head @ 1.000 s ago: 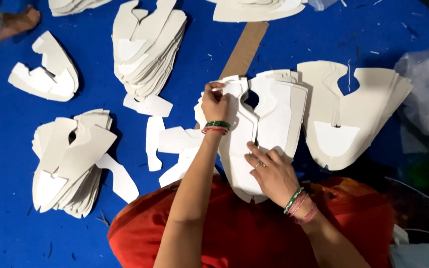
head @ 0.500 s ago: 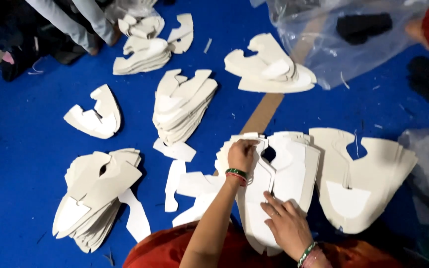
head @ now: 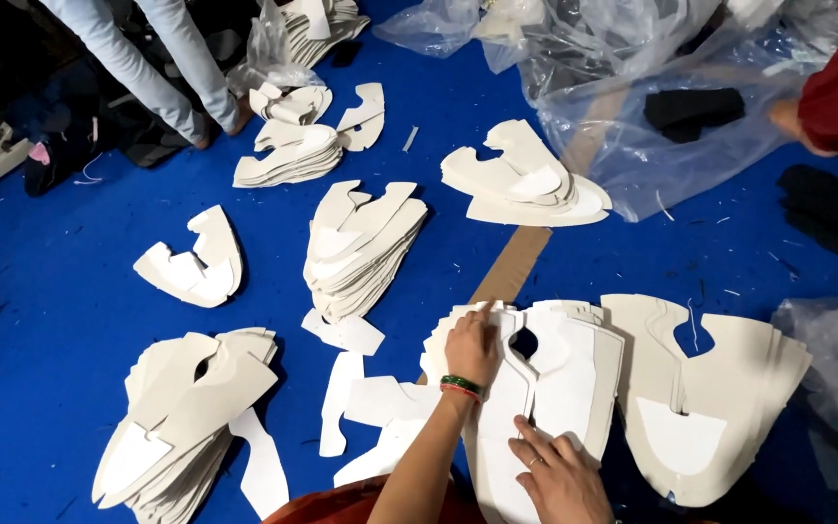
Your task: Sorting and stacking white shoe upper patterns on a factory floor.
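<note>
White, thin cut-out sheets shaped like shoe uppers lie in heaps across the blue floor covering (head: 50, 320). At far left sits a fanned pile of white cut pieces (head: 181, 412), with a smaller pile (head: 196, 262) above it and a tall leaning stack (head: 361, 247) toward the middle. Right of that, the left hand (head: 472, 349), a green and red bangle at its wrist, presses fingers-down on the near stack of white upper-shaped sheets (head: 560, 374), the fingertips pinching at its top edge. The right hand (head: 560, 480) lies flat and open on the same stack's lower end, holding nothing. Further right rests a wider stack of white pieces (head: 705, 403), then crumpled clear plastic bags (head: 632, 87). The sheets look light, flexible and prone to sliding apart, so they are best taken by an edge, with the pile pressed flat.
</note>
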